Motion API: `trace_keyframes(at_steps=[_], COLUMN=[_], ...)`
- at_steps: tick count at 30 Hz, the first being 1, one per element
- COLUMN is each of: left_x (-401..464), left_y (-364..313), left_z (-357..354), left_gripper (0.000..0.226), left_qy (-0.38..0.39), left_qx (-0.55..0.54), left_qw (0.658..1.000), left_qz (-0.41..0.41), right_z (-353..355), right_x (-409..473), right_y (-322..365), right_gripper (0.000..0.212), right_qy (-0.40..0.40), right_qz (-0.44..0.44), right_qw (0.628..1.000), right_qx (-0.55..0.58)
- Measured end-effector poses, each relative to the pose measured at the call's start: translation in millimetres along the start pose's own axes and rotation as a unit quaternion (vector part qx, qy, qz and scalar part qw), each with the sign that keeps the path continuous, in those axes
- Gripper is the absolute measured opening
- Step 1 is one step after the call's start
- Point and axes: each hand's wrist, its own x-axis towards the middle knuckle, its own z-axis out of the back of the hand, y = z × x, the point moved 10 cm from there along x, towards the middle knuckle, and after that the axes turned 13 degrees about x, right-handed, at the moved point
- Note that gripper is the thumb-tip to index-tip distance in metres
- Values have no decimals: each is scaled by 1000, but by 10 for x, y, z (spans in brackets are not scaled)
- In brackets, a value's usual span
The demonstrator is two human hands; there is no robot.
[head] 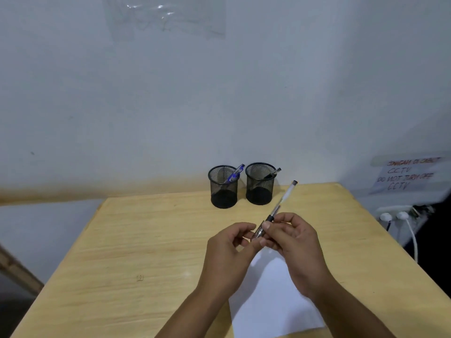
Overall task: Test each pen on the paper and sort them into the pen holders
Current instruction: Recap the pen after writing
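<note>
A clear-barrelled pen with a black grip [283, 200] points up and to the right above the wooden table [146, 240]. My right hand [292, 242] pinches it at the black grip. My left hand [227, 250] holds its lower end, which looks like the cap, between finger and thumb. Under both hands lies a white sheet of paper [271, 298]. Two black mesh pen holders stand at the table's far edge. The left holder [223, 189] contains a blue pen [235, 173]. In the right holder [260, 185] leans a black pen [272, 173].
A wall rises right behind the holders. At the right edge a handwritten CCTV notice [410, 175] hangs above a power strip with white plugs and cables [400, 217]. A wooden frame piece [17, 269] slants at the far left, beside the table.
</note>
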Motion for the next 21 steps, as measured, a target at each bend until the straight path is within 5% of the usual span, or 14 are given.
trace_keyframes(at_steps=[8,14,21], left_x=[690,1213,1475], left_y=[87,202,326], left_z=[-297,-651,-785], left_gripper=[25,62,94], left_qy=[-32,-81,-158], left_qx=[-25,47,75], left_qw=[999,994,981], left_qz=[27,49,79], right_z=[247,167,-47], right_x=[774,1330,1727], right_y=[629,1019,1015], right_gripper=[9,12,5], right_qy=[-63,-33,30], right_qz=[86,136,145], right_qw=[969,897,841], right_qx=[-221,-420,-520])
